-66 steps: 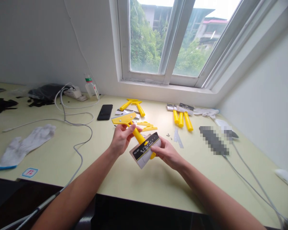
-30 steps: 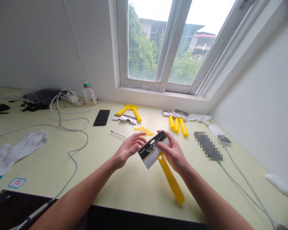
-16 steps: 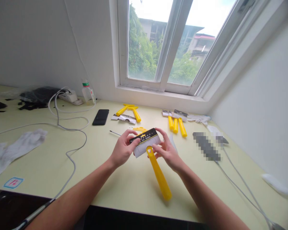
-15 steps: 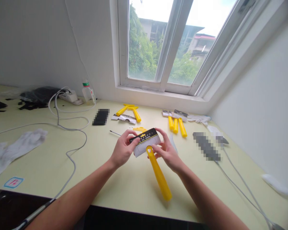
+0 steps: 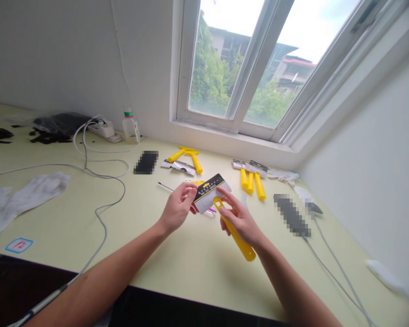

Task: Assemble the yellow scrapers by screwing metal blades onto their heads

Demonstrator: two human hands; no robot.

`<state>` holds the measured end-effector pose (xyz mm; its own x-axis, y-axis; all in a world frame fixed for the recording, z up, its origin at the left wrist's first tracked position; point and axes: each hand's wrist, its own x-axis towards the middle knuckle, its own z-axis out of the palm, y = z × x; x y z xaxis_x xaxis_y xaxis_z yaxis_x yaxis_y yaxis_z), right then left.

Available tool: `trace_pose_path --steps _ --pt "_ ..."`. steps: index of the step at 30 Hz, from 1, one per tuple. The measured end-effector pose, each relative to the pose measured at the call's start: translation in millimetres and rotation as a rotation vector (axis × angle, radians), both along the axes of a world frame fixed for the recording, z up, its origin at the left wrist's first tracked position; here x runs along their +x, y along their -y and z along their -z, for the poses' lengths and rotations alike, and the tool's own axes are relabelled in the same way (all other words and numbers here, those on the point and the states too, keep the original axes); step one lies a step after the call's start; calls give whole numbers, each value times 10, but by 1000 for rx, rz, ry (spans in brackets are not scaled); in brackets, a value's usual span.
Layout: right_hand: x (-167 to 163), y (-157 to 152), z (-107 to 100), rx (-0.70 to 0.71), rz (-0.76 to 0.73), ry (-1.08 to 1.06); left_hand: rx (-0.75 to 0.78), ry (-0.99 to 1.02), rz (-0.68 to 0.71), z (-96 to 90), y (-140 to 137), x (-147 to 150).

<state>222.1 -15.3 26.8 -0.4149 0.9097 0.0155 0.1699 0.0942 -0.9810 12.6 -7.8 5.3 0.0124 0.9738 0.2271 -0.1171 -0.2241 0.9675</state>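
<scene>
A yellow-handled scraper [image 5: 240,243] slants over the table, its head inside a black-and-white printed card sleeve [image 5: 207,195]. My left hand [image 5: 177,206] pinches the sleeve's left end between thumb and fingers. My right hand [image 5: 240,215] is closed round the upper handle, the index finger stretched onto the card. The card hides the scraper's head. Behind it, a yellow piece [image 5: 198,183] lies partly covered, and a thin screwdriver [image 5: 165,186] rests by my left hand. A small pink-and-clear item [image 5: 210,212] shows beneath the card.
Two yellow handles [image 5: 196,162] lie at the back beside a loose card sleeve [image 5: 179,167]. Sleeved yellow scrapers [image 5: 250,182] lie at back right. A blurred dark object [image 5: 291,215] with a cable is at right. White gloves [image 5: 27,195], cables, a power strip [image 5: 104,129] and bottle [image 5: 131,127] occupy the left.
My right hand has shifted from the card's right end down onto the handle, its index finger now on the card. The scraper's handle end has risen and swung right. The view has shifted slightly.
</scene>
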Motion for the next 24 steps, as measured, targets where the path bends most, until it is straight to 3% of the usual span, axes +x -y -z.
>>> trace_pose_path --steps 4,7,8,13,18,24 --pt "149 -466 -70 184 200 28 -40 -15 -60 17 -32 -32" --pt "268 -1061 -103 316 453 312 -53 -41 -32 35 -33 -33" --pt "294 -1264 -107 308 542 492 -50 -48 -12 43 -28 -27" --pt "282 -1999 -51 249 661 774 -12 -119 34 96 -6 11" --pt "181 -2282 43 192 665 1064 26 -206 34 120 -7 9" --pt "184 -2360 74 218 651 1317 94 -331 41 87 27 -6"
